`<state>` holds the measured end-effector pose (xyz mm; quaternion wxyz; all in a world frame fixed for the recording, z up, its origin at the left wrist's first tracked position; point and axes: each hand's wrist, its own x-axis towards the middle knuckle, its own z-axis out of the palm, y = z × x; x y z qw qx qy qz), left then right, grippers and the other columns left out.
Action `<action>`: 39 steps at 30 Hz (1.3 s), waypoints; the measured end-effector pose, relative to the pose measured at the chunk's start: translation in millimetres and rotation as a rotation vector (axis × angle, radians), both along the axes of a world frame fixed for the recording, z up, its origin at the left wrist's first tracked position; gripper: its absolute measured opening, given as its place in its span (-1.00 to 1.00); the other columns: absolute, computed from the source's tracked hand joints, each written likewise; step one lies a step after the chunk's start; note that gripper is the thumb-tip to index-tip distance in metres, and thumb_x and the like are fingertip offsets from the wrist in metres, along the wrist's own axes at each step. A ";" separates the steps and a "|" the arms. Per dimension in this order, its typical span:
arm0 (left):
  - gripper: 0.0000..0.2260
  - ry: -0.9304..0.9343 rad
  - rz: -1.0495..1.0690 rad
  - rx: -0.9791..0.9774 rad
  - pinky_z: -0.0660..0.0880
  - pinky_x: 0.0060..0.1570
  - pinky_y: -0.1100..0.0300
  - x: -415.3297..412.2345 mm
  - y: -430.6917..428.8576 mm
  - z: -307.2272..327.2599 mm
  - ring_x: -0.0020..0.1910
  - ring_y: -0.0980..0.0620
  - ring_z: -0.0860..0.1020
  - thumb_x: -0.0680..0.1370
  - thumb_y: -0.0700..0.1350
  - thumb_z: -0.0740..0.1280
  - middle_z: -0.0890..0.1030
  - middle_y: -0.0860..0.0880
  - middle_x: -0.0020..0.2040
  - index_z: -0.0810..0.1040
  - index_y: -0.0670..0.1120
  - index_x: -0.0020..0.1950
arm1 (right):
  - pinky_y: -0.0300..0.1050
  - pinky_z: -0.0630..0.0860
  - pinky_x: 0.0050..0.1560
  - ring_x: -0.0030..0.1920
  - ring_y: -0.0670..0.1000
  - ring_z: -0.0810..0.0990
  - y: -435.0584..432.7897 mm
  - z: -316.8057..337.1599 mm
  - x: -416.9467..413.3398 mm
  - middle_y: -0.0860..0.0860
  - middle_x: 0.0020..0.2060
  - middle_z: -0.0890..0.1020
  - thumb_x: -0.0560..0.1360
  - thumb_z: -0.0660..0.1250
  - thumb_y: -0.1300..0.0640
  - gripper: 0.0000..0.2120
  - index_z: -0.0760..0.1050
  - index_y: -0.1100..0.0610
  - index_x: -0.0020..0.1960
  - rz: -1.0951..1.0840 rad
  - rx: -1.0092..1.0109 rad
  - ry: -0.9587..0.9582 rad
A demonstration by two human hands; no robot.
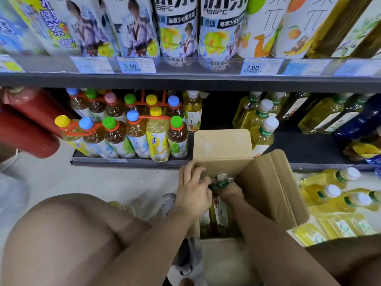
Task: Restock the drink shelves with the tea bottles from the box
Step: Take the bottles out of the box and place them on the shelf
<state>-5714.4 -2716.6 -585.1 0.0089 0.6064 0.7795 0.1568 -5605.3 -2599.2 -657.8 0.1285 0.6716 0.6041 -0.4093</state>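
Note:
An open cardboard box (222,149) stands on the floor in front of the lower shelf, its flaps up. Inside it stand tea bottles (219,213) with yellow-green liquid and green neck bands. My left hand (192,193) reaches over the box's left edge, fingers curled round the bottle tops. My right hand (231,191) is inside the box, gripping the necks of bottles (221,181); its fingers are mostly hidden. Matching white-capped tea bottles (261,124) stand on the lower shelf behind the box, with a dark gap (218,110) to their left.
Bundled small bottles with coloured caps (132,129) fill the lower shelf's left. Tall bottles and price tags (136,66) line the upper shelf. More yellow bottles (334,195) lie on the bottom shelf at right. Red bottles (28,120) jut out at left. My knee (68,234) is low left.

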 end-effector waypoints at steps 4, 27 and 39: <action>-0.73 -0.016 0.009 0.025 0.22 0.42 -0.22 -1.0 2.2 -2.3 0.49 -0.22 0.22 0.48 -0.04 0.19 0.54 -0.05 0.23 0.67 -0.07 -0.09 | -0.08 0.57 -0.04 -0.05 0.04 0.62 6.2 19.4 10.0 0.03 -0.03 0.65 0.39 0.48 -0.12 -0.58 0.53 0.09 0.12 0.067 0.024 0.122; -0.20 -0.388 0.313 0.034 0.54 -0.07 0.10 21.1 -8.9 126.8 0.11 -0.09 0.55 0.43 0.11 0.43 0.48 -0.02 0.23 0.04 0.09 0.52 | -0.25 0.55 -0.04 0.01 -0.14 0.65 -10.5 251.6 35.2 -0.11 0.02 0.68 0.58 0.28 -0.14 -0.69 0.55 0.00 0.23 0.079 0.124 0.853; -0.24 -0.224 0.391 -0.066 0.49 -0.16 0.04 -14.9 5.7 72.0 0.13 -0.14 0.54 0.41 0.12 0.45 0.49 -0.09 0.19 0.13 0.08 0.50 | -0.09 0.44 0.23 0.24 0.10 0.53 -19.9 74.8 41.6 0.09 0.27 0.56 0.59 0.27 0.09 -0.67 0.46 0.09 0.34 0.406 0.048 0.041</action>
